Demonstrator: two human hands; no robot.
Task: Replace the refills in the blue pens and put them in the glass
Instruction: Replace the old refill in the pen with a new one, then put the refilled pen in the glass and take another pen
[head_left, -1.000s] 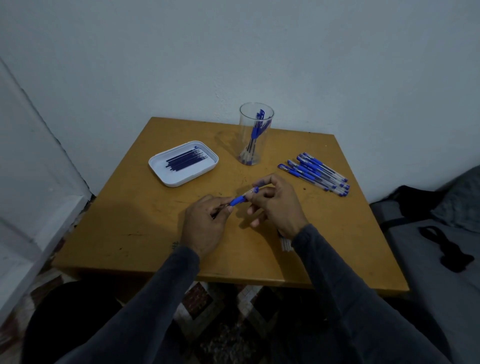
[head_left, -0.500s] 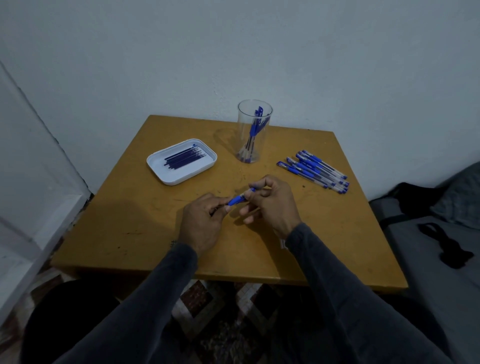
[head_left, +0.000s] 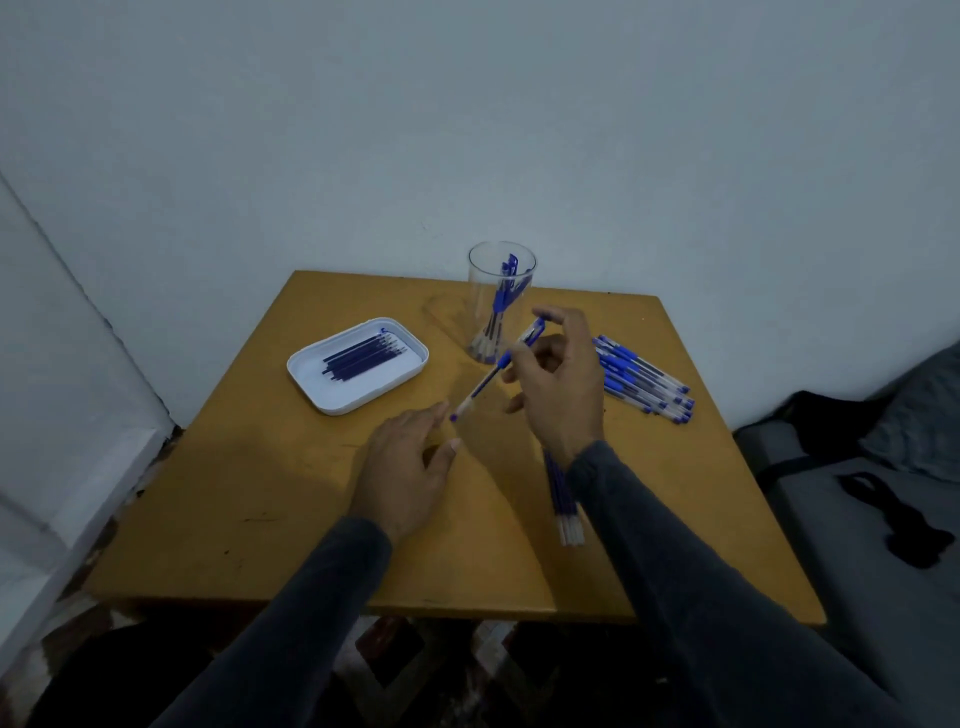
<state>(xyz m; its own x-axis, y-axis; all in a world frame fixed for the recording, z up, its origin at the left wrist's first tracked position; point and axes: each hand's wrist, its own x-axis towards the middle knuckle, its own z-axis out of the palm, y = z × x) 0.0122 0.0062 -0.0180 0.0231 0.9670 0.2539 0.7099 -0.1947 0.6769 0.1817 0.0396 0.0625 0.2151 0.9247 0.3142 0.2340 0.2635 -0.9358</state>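
My right hand (head_left: 558, 382) holds a blue pen (head_left: 488, 379) by its upper part, raised above the table and slanting down to the left. My left hand (head_left: 408, 470) is just below the pen's tip, fingers relaxed, holding nothing. Behind the pen stands the clear glass (head_left: 500, 301) with a few blue pens in it. A row of several blue pens (head_left: 644, 382) lies to the right of my right hand. The white tray (head_left: 311, 364) with several dark refills (head_left: 363, 356) sits at the left.
Several refills (head_left: 563, 499) lie on the yellow table (head_left: 260, 493) beside my right forearm. A white wall runs close behind the table. A grey seat with a black strap (head_left: 904, 525) is at the right.
My left hand has let go of the pen and dropped toward the table. My right hand has lifted the pen up and back toward the glass.
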